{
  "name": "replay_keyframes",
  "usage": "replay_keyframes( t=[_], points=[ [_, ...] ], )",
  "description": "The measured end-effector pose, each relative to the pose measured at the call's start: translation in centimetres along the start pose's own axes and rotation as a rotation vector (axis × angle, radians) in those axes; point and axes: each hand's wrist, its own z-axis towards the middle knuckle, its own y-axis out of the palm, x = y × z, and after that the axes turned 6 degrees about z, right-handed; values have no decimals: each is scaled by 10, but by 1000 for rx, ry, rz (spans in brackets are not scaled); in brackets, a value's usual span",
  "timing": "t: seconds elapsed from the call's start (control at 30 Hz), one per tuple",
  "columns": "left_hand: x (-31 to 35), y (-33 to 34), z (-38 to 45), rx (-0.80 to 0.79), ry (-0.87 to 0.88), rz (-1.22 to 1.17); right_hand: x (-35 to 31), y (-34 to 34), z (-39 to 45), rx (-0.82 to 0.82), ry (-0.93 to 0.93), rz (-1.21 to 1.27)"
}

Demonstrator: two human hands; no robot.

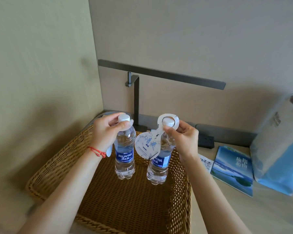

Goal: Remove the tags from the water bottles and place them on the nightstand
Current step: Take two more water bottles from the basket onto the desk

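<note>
Now, left hand: your left hand (105, 130) grips the left bottle (124, 149) at its neck.
Right hand: your right hand (184, 135) pinches the tag (148, 146) ringing the right bottle (159, 164) cap.
Bottles: both upright in the wicker basket (57, 168).

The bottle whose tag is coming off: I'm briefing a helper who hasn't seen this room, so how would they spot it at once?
Find the wicker tray on the nightstand; two Aquafina bottles stand in it. It is the right bottle, under the right hand. Unlike the left bottle, its round white tag faces the camera, with the tag's ring lifted up around the cap.
</note>
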Motion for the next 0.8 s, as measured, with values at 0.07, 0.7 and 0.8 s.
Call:
replay_keyframes(
  t=[0.07, 0.7, 0.8],
  points=[
    [18, 8, -6, 23, 41, -19, -14, -10, -1, -14, -23, 42],
    [124, 118, -16, -154, 236, -118, -115, -154, -22, 262, -168, 44],
    [125, 143, -17, -216, 233, -127, -115, -177, -34, 360, -153, 10]
  ],
)
